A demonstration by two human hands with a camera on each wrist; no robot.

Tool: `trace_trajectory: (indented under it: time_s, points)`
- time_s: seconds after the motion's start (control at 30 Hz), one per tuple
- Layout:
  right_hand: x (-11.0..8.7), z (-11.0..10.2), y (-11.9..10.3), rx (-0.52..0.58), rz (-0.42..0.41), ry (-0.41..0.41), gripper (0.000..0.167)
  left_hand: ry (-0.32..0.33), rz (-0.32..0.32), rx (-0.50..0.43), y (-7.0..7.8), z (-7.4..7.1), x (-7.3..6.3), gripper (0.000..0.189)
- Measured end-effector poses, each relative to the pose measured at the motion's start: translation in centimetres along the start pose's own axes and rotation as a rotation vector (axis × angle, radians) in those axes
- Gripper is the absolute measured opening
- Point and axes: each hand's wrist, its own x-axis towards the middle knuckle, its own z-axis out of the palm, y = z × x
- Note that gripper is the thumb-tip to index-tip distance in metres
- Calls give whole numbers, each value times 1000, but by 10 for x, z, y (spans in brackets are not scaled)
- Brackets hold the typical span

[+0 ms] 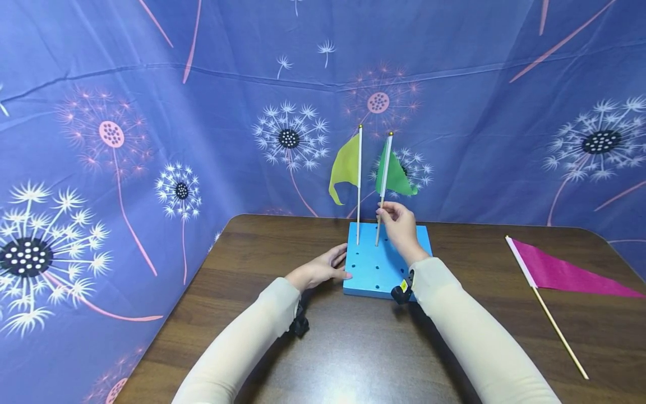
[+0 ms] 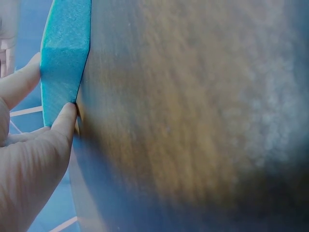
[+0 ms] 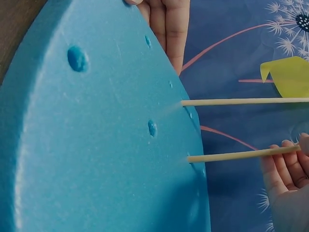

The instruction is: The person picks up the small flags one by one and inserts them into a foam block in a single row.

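Observation:
A blue board [image 1: 365, 280] with rows of holes lies on the table. My left hand [image 1: 323, 268] rests against its left side, fingers mostly straight along the edge, thumb at the front corner. Between thumb and fingertips, my right hand [image 1: 402, 227] pinches the wooden stick of a green flag [image 1: 398, 174]. That stick leans slightly, its lower end at a hole in the board, as the right wrist view also shows. Just left of it a yellow-green flag [image 1: 346, 165] stands upright in another hole, untouched by either hand.
A magenta flag [image 1: 565, 269] on a wooden stick lies on the right part of the brown wooden table [image 1: 282, 247]. Behind the table hangs a blue cloth [image 1: 227, 123] with a dandelion print.

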Motion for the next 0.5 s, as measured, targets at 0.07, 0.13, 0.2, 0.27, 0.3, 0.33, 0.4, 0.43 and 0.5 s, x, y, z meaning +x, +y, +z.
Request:
trace_trajectory:
  time_s: [0.07,0.13,0.2,0.27,0.3,0.33,0.4,0.43,0.5]
  points:
    - [0,0,0,-8,7,-4,29,-3,1,4,-1,0,1,89]
    - [0,-1,0,-14,12,-11,30,-2,3,8,-1,0,1,89]
    - [0,-2,0,-17,17,-17,31,0,0,7,-1,0,2,89]
    - [0,-2,1,-34,19,-17,33,3,-2,6,-1,0,2,89]
    - [0,-3,1,-41,19,-17,34,4,-3,5,-1,0,2,89]
    - [0,-4,1,-51,21,-17,35,4,-3,5,-1,0,2,89]
    - [0,-5,1,-66,23,-13,36,3,0,4,-1,0,2,89]
    - [0,-6,1,-69,24,-9,36,2,5,3,-1,0,2,89]
    - [0,-7,1,-72,26,-2,36,2,7,5,-1,0,2,89]
